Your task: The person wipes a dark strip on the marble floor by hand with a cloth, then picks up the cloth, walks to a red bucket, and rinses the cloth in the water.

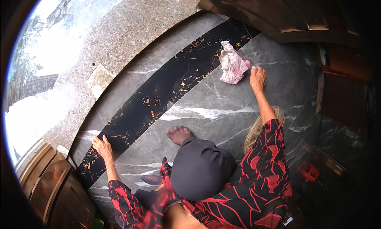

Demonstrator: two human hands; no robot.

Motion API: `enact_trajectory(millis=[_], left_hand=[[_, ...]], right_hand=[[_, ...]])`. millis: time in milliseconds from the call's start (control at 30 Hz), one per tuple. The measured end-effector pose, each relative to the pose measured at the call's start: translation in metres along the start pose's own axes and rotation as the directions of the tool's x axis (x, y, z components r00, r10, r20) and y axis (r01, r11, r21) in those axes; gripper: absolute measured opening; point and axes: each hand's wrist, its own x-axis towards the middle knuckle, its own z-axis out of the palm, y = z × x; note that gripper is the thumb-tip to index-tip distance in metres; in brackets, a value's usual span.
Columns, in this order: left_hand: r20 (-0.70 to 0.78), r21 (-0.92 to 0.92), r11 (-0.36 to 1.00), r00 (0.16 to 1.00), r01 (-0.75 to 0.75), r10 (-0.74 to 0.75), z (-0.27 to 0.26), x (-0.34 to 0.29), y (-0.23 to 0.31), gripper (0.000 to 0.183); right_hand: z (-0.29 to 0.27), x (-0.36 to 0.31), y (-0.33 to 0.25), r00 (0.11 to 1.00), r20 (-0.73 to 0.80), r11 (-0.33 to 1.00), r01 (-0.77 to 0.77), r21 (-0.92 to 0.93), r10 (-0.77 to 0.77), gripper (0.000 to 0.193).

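My left hand (103,148) rests on the black floor strip (149,98) with orange veins, near its lower left end. Its thumb stands apart from the fingers, and nothing shows in it. A crumpled white and pink cloth (233,66) lies toward the upper right, across the edge between the black strip and the grey marbled tiles (206,94). Just right of the cloth's pink end, my right hand (258,79) is low over the grey tile. Its fingers are bent and close together; the inside of the hand is hidden. A small gap separates it from the cloth.
My bent knee (202,169) and bare foot (179,134) are at the lower middle. A tan shoe (254,135) is under my right arm. Brown door panels (49,181) stand lower left, another brown door (293,14) upper right. A speckled stone step (119,34) borders the doorway.
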Motion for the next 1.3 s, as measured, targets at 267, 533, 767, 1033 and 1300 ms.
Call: enact_trajectory(millis=[267, 533, 767, 1033, 1300], left_hand=[[-0.005, 0.000, 0.999, 0.999, -0.038, 0.038, -0.015, -0.010, -0.004, 0.049], [-0.045, 0.126, 0.991, 0.999, 0.036, -0.031, -0.010, -0.013, 0.015, 0.051], [0.052, 0.019, 0.992, 0.991, 0.123, -0.124, -0.005, 0.003, 0.011, 0.050], [-0.118, -0.132, 0.991, 0.993, -0.003, -0.012, -0.016, -0.018, -0.016, 0.040], [-0.202, -0.146, 0.986, 0.978, -0.075, 0.045, -0.017, -0.019, 0.010, 0.043]], right_hand=[[0.033, -0.018, -0.087, 0.666, -0.079, 0.668, 0.744, 0.006, -0.742, 0.066], [0.074, -0.134, -0.145, 0.815, -0.201, 0.839, 0.536, -0.099, -0.544, 0.065], [0.095, -0.239, -0.203, 0.386, -0.249, 0.398, 0.917, 0.000, -0.888, 0.051], [0.028, -0.137, -0.067, 0.827, -0.292, 0.757, 0.558, 0.338, -0.480, 0.053], [0.070, -0.092, -0.048, 0.953, -0.300, 0.997, 0.007, -0.079, -0.030, 0.047]])
